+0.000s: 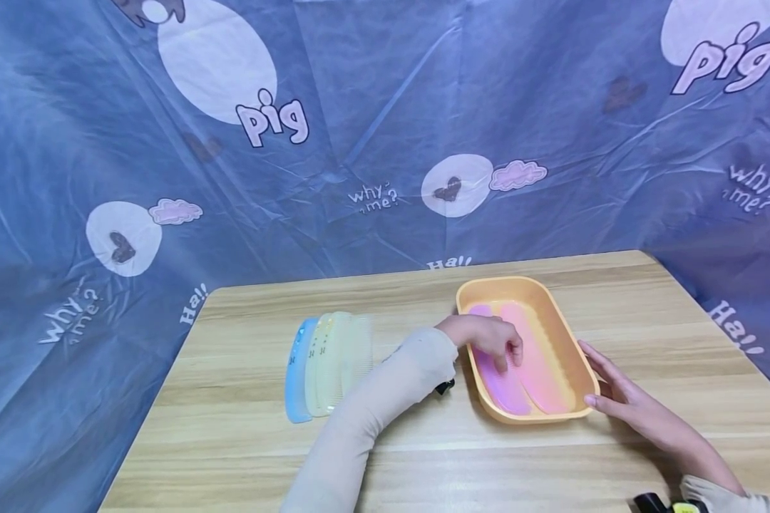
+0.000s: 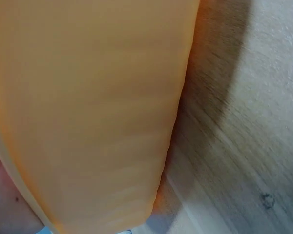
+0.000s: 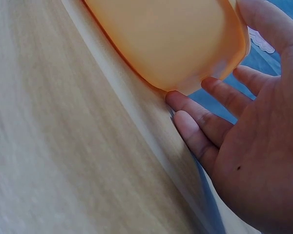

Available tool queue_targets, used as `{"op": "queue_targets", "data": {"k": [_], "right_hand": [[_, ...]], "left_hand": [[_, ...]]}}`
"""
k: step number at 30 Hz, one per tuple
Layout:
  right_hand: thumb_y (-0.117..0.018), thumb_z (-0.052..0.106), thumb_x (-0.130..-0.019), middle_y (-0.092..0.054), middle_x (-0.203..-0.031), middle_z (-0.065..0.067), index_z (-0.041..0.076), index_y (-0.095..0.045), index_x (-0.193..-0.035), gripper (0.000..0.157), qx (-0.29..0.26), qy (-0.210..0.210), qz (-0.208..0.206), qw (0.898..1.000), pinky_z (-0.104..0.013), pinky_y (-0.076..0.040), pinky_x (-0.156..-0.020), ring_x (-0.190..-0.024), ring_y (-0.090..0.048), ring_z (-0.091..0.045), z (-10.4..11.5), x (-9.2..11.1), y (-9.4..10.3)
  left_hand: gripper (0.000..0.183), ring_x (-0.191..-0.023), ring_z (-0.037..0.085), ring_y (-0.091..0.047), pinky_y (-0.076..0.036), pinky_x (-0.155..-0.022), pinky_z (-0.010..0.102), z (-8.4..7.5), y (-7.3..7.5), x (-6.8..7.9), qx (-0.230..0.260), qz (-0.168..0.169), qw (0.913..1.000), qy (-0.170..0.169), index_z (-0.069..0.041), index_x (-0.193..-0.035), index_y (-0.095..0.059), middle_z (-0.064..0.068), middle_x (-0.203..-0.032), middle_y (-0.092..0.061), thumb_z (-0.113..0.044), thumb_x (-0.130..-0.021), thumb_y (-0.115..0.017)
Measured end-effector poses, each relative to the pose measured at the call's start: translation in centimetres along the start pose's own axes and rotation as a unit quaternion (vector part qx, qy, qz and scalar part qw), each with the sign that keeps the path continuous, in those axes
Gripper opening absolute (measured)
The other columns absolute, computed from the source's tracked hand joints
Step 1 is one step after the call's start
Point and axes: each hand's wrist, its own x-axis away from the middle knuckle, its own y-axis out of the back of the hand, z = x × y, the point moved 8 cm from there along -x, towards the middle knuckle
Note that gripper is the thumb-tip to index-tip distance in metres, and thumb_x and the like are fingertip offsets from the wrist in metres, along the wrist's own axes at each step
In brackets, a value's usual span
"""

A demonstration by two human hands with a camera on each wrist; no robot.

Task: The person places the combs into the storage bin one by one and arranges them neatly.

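Purple comb (image 1: 505, 395) laid lengthwise in the orange tray (image 1: 561, 342), along its left side; pink comb (image 1: 539, 370) set just beside it, to the right. Main risk judged to be tangling: with the two lying so close, teeth could be caught and the neighbour dragged if either is shifted. The tray could also be slid or tipped if its left rim is leaned on.

Purple comb found directly under the left hand (image 1: 488, 338), which is extended over the tray's left rim, fingers bent downward; whether anything is pinched cannot be told, the fingertips being partly hidden. Right hand (image 1: 622, 392) placed at the tray's outer right side, fingers spread against the wall, nothing enclosed; both combs lie to its left. Hands well apart.

Left of the tray, a blue comb (image 1: 298, 374) and pale combs (image 1: 324, 363) are overlapped on the table (image 1: 231, 399); these could be brushed by the left sleeve (image 1: 359, 420) if it is lowered.
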Motion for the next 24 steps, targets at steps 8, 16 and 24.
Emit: {"op": "queue_targets", "data": {"k": [8, 16, 24], "right_hand": [[-0.042, -0.012, -0.095, -0.017, -0.148, 0.032, 0.009, 0.003, -0.155, 0.078, 0.002, -0.004, 0.001, 1.000, -0.004, -0.037, -0.092, -0.126, -0.033, 0.020, -0.21, 0.11, 0.10], [-0.042, -0.012, -0.095, -0.018, -0.148, 0.033, 0.009, 0.002, -0.155, 0.078, 0.006, -0.001, 0.001, 1.000, -0.003, -0.036, -0.093, -0.126, -0.034, 0.020, -0.30, 0.27, 0.24], [-0.043, -0.010, -0.095, -0.018, -0.147, 0.033, 0.009, 0.002, -0.155, 0.077, 0.013, -0.004, -0.002, 1.000, -0.004, -0.036, -0.092, -0.125, -0.034, 0.020, -0.30, 0.35, 0.26]], "left_hand": [[0.024, -0.098, 0.000, -0.048, -0.032, -0.089, 0.013, 0.18, 0.09, 0.11, -0.031, -0.011, 0.9992, 0.023, -0.031, -0.101, -0.072, -0.019, -0.105, -0.062, -0.025, -0.079, -0.078], [0.022, -0.099, 0.000, -0.044, -0.027, -0.095, 0.021, 0.12, 0.49, 0.50, -0.059, -0.041, 0.9959, 0.055, -0.039, -0.096, -0.071, -0.028, -0.099, -0.060, -0.033, -0.077, -0.080], [0.020, -0.097, 0.001, -0.040, -0.026, -0.090, 0.022, 0.37, 0.70, 0.74, -0.076, -0.053, 0.9924, 0.081, -0.041, -0.093, -0.070, -0.028, -0.094, -0.056, -0.039, -0.076, -0.080]]}}
